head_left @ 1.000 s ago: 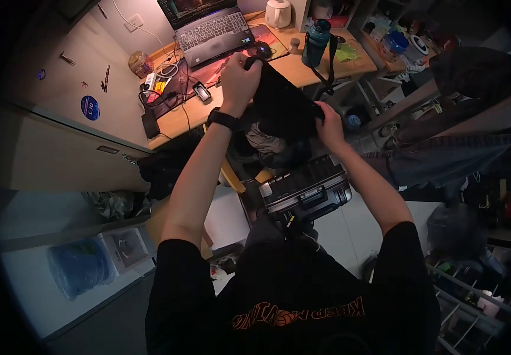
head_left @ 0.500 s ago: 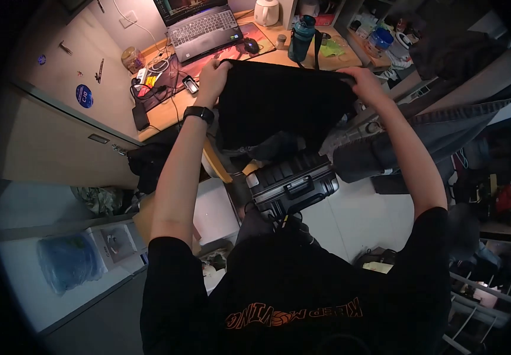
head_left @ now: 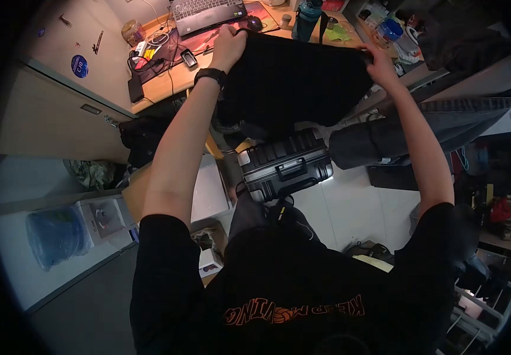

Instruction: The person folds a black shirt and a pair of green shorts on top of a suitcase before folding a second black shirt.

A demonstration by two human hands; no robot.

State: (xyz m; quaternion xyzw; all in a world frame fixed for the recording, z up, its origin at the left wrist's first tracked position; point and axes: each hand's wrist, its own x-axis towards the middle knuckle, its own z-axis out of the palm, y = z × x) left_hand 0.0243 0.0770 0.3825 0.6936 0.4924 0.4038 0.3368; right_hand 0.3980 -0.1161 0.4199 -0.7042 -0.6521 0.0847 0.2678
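Observation:
A black piece of cloth point(head_left: 294, 83), perhaps a garment, hangs spread between my two hands over the front of the desk. My left hand point(head_left: 229, 48), below which sits a dark wristband, is closed on its upper left corner. At the upper right corner my right hand point(head_left: 380, 65) pinches the edge between thumb and fingers. The top edge is stretched nearly straight, while the lower part drops loosely. Its exact kind cannot be made out. Beneath it a black hard-shell suitcase point(head_left: 288, 168) rests on the floor before my legs.
Behind the cloth, the desk point(head_left: 155, 102) carries a laptop point(head_left: 208, 16), a mouse point(head_left: 254, 23), cables and a dark teal bottle point(head_left: 307, 22). Grey trousers point(head_left: 433, 124) hang at the right. A cardboard box point(head_left: 143, 192) is at the left beside my arm.
Both hands and the cloth now appear higher and slightly farther right in view. The surroundings have also shifted as the camera tilted. Both hands keep their hold on the cloth.

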